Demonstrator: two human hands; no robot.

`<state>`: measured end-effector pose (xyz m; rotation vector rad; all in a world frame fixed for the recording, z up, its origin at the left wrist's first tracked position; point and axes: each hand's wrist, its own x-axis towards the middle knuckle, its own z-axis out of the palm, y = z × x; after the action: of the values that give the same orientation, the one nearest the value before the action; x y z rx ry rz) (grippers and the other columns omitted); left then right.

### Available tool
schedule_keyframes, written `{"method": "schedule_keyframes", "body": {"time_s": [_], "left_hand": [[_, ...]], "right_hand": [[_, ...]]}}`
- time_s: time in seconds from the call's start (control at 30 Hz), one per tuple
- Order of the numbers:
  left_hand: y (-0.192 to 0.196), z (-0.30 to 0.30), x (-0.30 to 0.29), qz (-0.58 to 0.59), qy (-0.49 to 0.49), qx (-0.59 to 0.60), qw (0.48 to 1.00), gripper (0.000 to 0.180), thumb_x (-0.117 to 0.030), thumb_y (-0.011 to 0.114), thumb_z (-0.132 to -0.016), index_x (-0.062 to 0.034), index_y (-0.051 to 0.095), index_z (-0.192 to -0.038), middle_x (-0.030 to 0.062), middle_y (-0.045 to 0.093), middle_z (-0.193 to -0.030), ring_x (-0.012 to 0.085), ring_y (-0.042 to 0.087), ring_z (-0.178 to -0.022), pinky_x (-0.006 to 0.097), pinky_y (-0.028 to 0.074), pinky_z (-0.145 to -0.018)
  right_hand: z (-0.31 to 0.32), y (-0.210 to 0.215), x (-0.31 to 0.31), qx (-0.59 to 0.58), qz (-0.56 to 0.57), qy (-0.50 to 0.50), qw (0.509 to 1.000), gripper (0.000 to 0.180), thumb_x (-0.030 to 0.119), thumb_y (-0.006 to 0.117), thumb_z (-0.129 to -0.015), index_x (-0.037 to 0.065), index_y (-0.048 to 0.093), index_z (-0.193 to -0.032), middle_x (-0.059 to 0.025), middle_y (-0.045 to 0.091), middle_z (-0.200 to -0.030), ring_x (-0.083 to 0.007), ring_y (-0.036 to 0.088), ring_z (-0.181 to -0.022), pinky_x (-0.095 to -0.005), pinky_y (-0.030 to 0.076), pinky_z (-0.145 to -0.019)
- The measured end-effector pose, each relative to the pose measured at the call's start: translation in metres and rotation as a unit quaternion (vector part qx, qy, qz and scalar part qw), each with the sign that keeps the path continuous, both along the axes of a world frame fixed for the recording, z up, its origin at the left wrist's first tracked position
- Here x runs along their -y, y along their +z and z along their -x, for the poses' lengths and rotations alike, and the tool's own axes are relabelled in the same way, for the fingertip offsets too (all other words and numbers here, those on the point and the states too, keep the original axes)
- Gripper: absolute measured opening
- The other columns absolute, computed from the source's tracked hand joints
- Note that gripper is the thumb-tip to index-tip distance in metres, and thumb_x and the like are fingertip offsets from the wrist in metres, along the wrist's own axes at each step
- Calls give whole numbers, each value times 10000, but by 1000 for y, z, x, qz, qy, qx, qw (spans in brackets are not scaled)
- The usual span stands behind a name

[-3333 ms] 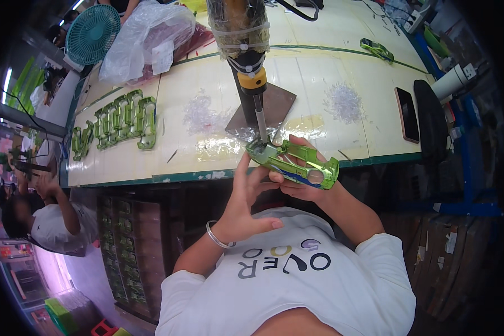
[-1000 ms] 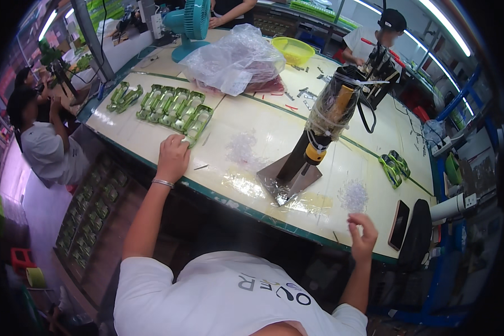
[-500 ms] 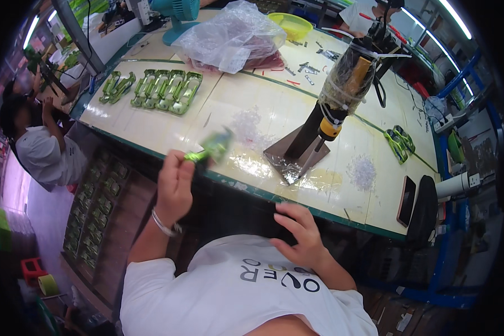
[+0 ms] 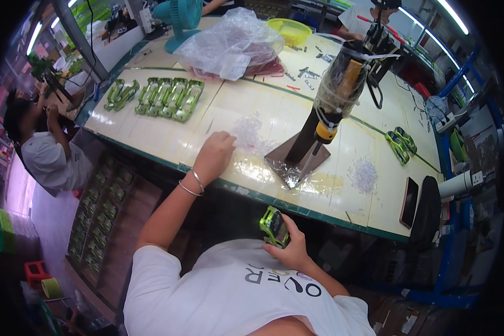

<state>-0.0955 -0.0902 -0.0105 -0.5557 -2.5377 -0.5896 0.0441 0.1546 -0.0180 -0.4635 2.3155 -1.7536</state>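
A shiny green part with a black face (image 4: 273, 226) is gripped in my right hand (image 4: 292, 246), held in front of my shirt just off the table's near edge. My left hand (image 4: 216, 154), with a bracelet on its wrist, reaches over the table. Its fingers are bent together at the left edge of a heap of small clear plastic bits (image 4: 252, 131); anything between the fingertips is too small to make out. Right of that heap stands a dark stand with a plastic-wrapped, yellow-collared power screwdriver (image 4: 326, 130). A second heap of clear bits (image 4: 363, 175) lies beyond it.
Similar green parts stand in a row (image 4: 169, 99) at the table's left, with others (image 4: 400, 144) at the right. A plastic bag (image 4: 232, 45), teal fan (image 4: 179, 19) and yellow basin (image 4: 290, 31) occupy the back. A phone (image 4: 409, 201) lies far right. Parts-filled trays (image 4: 98, 218) sit lower left.
The green part has passed from my left hand to my right, which has closed around it. My left hand has moved forward and right to the clear bits.
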Motion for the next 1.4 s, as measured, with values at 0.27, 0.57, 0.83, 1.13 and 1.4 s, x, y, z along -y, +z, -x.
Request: {"method": "schedule_keyframes", "body": {"time_s": [0.27,0.57,0.83,1.13,1.4], "left_hand": [[-10,22,0,100,0,27,995,20,-6,514,-660,-14,496,-656,114,485,-692,273,498,-707,359,421,-629],[-11,13,10,-412,31,254,874,123,-98,528,-814,22,554,-831,69,567,-694,112,513,-589,229,426,-548],[-20,-14,20,-531,62,243,809,100,-62,495,-822,29,502,-863,94,580,-686,124,549,-573,216,462,-525],[-19,-17,22,-613,15,226,757,111,-46,512,-810,37,521,-884,127,604,-767,142,572,-630,222,470,-566],[-34,-18,15,-641,-29,170,748,98,-46,551,-785,5,560,-869,22,554,-735,72,506,-642,199,430,-586]], "right_hand": [[-1,-12,-19,58,64,-47,995,665,130,720,-619,-9,388,-1179,-112,572,-984,-140,562,-871,-260,439,-775],[-3,-18,-25,96,118,-41,987,668,144,724,-625,-1,390,-1185,-112,567,-998,-132,548,-893,-255,433,-788],[-3,-22,-22,131,141,-28,981,667,148,726,-624,-8,394,-1181,-112,562,-1007,-121,530,-903,-254,423,-799],[-8,-37,-15,185,146,-13,972,648,21,685,-646,-13,359,-1205,-99,547,-986,-139,542,-865,-266,449,-767],[-7,-27,2,215,106,27,970,603,33,673,-664,-17,369,-1181,-115,538,-986,-181,560,-865,-287,454,-754]]}}
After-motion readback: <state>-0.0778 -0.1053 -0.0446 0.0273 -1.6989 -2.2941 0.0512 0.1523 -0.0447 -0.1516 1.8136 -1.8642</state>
